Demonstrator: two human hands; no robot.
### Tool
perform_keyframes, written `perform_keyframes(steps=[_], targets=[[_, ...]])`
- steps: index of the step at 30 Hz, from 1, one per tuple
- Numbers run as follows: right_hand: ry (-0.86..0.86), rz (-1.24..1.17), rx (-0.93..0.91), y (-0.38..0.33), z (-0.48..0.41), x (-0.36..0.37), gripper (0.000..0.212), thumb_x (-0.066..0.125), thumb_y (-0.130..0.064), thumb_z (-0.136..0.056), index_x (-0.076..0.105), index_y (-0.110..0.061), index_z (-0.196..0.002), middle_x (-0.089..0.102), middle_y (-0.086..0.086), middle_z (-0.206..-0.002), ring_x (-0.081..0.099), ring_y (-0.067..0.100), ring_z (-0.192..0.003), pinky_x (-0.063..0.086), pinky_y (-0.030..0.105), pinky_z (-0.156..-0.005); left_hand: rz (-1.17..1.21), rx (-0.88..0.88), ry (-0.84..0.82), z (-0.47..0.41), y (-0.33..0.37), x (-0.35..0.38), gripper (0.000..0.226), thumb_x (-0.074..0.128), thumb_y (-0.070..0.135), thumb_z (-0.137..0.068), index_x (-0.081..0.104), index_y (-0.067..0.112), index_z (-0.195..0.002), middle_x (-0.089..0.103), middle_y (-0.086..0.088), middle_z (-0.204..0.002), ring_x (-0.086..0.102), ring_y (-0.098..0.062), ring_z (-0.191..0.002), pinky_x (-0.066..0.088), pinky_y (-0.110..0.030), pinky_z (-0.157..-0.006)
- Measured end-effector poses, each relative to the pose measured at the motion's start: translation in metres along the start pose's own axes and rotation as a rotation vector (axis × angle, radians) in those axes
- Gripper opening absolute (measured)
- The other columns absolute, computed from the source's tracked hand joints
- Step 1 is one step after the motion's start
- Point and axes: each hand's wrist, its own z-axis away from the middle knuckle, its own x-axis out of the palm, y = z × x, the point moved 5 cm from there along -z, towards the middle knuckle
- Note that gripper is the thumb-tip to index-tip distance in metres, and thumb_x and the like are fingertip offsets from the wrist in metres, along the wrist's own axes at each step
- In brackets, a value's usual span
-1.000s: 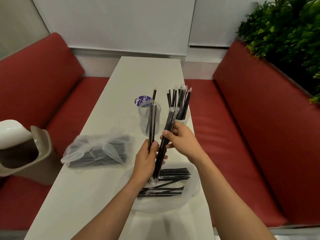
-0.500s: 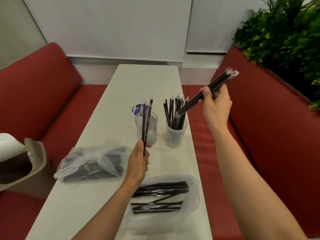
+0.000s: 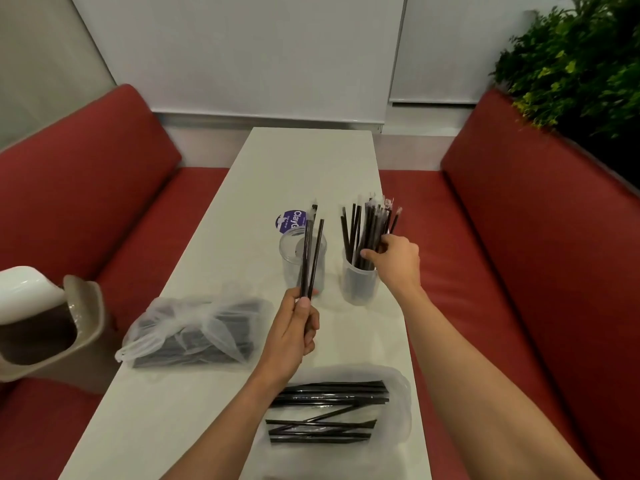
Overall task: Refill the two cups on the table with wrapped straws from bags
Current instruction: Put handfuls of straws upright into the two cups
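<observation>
Straws (image 3: 305,258) gripped in both hands (image 3: 294,329) (image 3: 396,259).

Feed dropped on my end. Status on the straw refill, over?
Left hand grips a few straws upright near the left cup, which looks empty. Right hand curls round the bundle in the right cup. Nothing blocks either cup.

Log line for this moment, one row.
left hand: holds loose straws upright near left cup | right hand: grips straw bundle in right cup

Purple sticker (image 3: 289,220) half behind the clear cup (image 3: 289,268), lettering incomplete.
</observation>
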Motion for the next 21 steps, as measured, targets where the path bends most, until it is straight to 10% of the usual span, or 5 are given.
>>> perform_keyframes(steps=[9,15,21], targets=[[0.057,-0.183,-0.025,0.001,0.019,-0.011,0.040,0.082,-0.029,-0.089,0.070,-0.020,-0.127,0.071,-0.006,-0.113,0.057,-0.009,-0.074,0.040,0.020,-0.078,-0.032,-0.002,-0.021,0.004,0.004,0.006,0.022,0.047,0.034,-0.108,0.054,0.034,-0.128,0.038,0.001,-0.073,0.032,-0.010,-0.058,0.026,-0.022,-0.047],[0.121,-0.221,0.033,0.018,0.029,-0.016,0.057,0.072,-0.044,-0.086,0.060,-0.027,-0.139,0.057,-0.016,-0.109,0.069,0.021,-0.100,0.060,0.046,-0.089,-0.024,0.004,-0.015,0.008,0.008,0.005,0.017,0.048,0.034,-0.108,0.057,0.041,-0.120,0.037,0.005,-0.069,0.029,-0.009,-0.052,0.025,-0.022,-0.043],[0.226,-0.433,0.067,0.007,0.074,-0.029,0.039,0.070,-0.038,-0.094,0.063,-0.026,-0.131,0.061,-0.006,-0.101,0.069,0.008,-0.081,0.063,0.047,-0.076,-0.036,-0.004,-0.001,0.010,0.008,0.004,0.019,0.043,0.035,-0.110,0.059,0.044,-0.111,0.036,-0.001,-0.073,0.027,-0.007,-0.054,0.022,-0.024,-0.048]])
